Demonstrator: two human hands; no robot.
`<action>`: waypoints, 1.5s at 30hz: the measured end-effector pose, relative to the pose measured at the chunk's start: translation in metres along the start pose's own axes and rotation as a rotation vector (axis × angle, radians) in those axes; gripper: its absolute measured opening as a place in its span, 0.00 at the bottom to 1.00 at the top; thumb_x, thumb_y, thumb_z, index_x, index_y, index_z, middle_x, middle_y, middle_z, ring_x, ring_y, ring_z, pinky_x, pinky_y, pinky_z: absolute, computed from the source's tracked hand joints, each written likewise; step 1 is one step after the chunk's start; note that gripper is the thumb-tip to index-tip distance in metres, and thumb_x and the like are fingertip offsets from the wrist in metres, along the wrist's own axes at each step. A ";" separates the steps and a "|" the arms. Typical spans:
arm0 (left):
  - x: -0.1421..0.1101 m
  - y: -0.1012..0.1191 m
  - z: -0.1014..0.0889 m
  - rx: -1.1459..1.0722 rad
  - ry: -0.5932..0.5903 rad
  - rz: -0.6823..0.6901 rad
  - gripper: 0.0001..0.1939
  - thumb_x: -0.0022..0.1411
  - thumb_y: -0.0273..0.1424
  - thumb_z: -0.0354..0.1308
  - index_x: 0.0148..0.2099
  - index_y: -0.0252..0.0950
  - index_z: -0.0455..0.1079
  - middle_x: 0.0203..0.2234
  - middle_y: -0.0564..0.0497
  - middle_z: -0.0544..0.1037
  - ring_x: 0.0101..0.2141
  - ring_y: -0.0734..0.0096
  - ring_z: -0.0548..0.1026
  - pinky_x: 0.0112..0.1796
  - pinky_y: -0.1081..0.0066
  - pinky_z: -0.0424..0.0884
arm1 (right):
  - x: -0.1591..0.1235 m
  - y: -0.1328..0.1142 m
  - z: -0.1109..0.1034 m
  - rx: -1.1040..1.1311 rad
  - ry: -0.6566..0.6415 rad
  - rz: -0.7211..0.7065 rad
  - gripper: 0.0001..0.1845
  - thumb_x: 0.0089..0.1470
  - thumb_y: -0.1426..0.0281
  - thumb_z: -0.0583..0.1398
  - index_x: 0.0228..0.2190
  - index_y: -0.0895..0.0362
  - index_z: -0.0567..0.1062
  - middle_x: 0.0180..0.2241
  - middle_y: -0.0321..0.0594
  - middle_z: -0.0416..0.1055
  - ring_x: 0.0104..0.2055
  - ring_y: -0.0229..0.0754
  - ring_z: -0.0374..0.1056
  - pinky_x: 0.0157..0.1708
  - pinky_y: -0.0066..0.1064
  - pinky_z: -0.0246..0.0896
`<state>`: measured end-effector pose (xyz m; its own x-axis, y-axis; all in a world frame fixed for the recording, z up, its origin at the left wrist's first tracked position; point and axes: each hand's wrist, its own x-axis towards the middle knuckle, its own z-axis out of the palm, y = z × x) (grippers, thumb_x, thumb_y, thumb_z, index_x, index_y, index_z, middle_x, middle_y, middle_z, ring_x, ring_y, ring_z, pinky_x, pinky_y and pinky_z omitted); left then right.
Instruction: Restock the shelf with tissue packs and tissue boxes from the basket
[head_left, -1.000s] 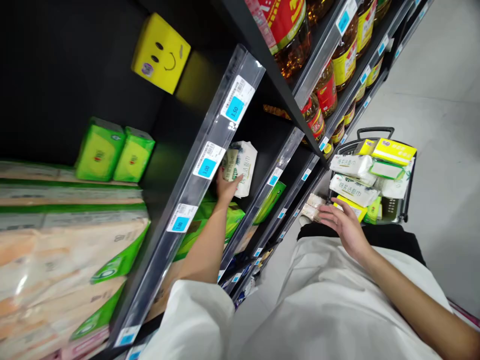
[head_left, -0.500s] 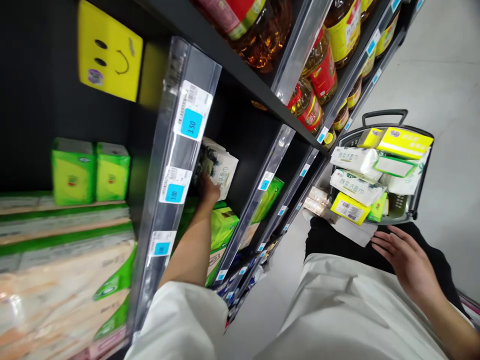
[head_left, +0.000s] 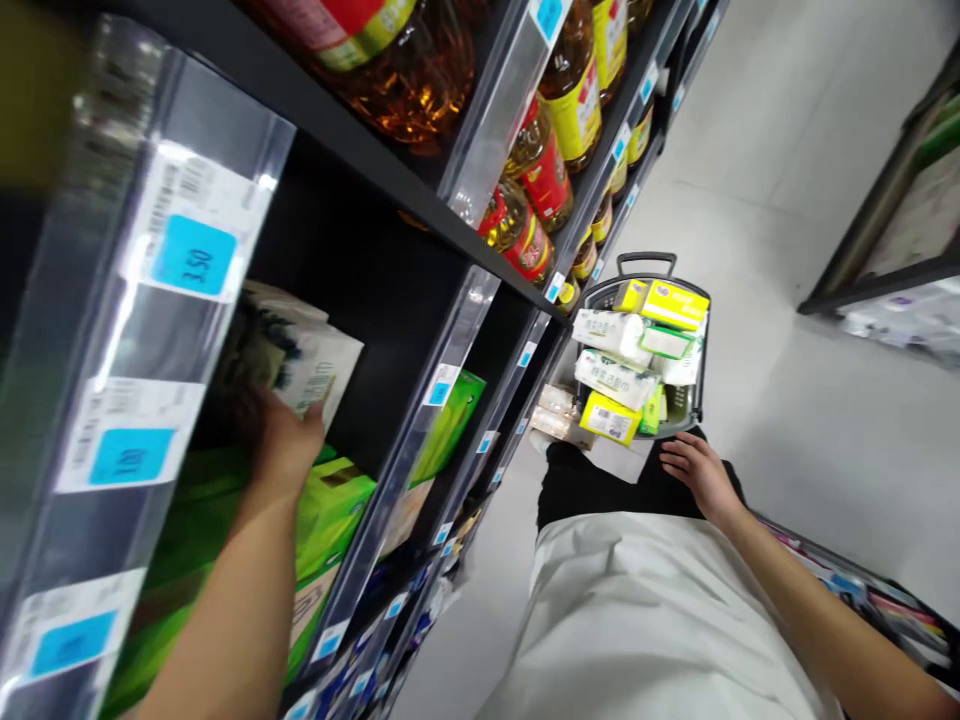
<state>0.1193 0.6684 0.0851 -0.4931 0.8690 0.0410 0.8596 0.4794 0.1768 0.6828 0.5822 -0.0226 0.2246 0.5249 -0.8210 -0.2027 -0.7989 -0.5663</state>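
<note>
A: What a heap in the basket! Long white packs, yellow boxes, a small green pack, all piled together!

B: That much is in, then. A bit of bare wall shows at the basket's lower right, so I'd judge there's little room between the packs.

A: And outside it?

B: Well to the left of the basket, inside the dark shelf, another white pack sits in play! That one isn't in the basket, so I'd call its part undone. How many more are left, this view doesn't settle.

A: Where does it lie against the grip?

B: Right at the left hand! The thumb is up by the pack's lower edge, the pack leaning away above it. Green packs lie just below, also left of the basket.

A: Has the hand got it?

B: Can't tell! The fingers vanish into shadow on the pack's far-left side; how tightly they're closed is hidden.

A: And the right hand?

B: Just below the basket's near edge, fingers loosely spread, nothing visible in them! Whether a fingertip brushes the rim, I couldn't swear to it.

A: Oil bottles up above the basket, slightly left, well apart from both hands!
</note>
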 end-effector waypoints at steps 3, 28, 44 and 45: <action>-0.070 0.042 0.007 -0.135 0.040 0.138 0.32 0.69 0.42 0.54 0.72 0.41 0.56 0.72 0.43 0.59 0.71 0.41 0.57 0.69 0.38 0.56 | 0.023 -0.013 -0.002 -0.278 0.060 -0.194 0.29 0.47 0.51 0.64 0.46 0.54 0.71 0.39 0.43 0.78 0.39 0.48 0.77 0.40 0.44 0.77; -0.319 0.130 0.071 -0.855 -0.576 -0.184 0.16 0.69 0.43 0.53 0.53 0.47 0.76 0.55 0.42 0.77 0.59 0.51 0.74 0.62 0.51 0.69 | 0.071 -0.124 0.021 -0.860 0.055 -0.723 0.18 0.43 0.63 0.71 0.37 0.55 0.78 0.46 0.48 0.77 0.45 0.52 0.72 0.46 0.43 0.71; -0.197 0.213 -0.067 -1.884 -0.327 -0.181 0.31 0.61 0.53 0.68 0.58 0.40 0.72 0.52 0.43 0.78 0.50 0.56 0.78 0.46 0.63 0.77 | -0.158 -0.144 0.100 -0.232 -0.248 -1.725 0.25 0.48 0.72 0.73 0.49 0.53 0.79 0.45 0.48 0.81 0.45 0.51 0.79 0.42 0.42 0.79; -0.193 0.211 -0.073 -1.847 -0.215 -0.130 0.28 0.61 0.51 0.68 0.57 0.41 0.73 0.52 0.43 0.77 0.52 0.56 0.76 0.48 0.62 0.76 | -0.164 -0.148 0.108 -0.130 -0.277 -1.574 0.24 0.45 0.71 0.74 0.46 0.53 0.79 0.42 0.46 0.81 0.41 0.49 0.79 0.39 0.39 0.79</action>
<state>0.3855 0.5931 0.1858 -0.3855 0.9117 -0.1422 -0.4650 -0.0588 0.8834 0.5728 0.6463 0.1876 -0.0528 0.8336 0.5499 0.1343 0.5516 -0.8232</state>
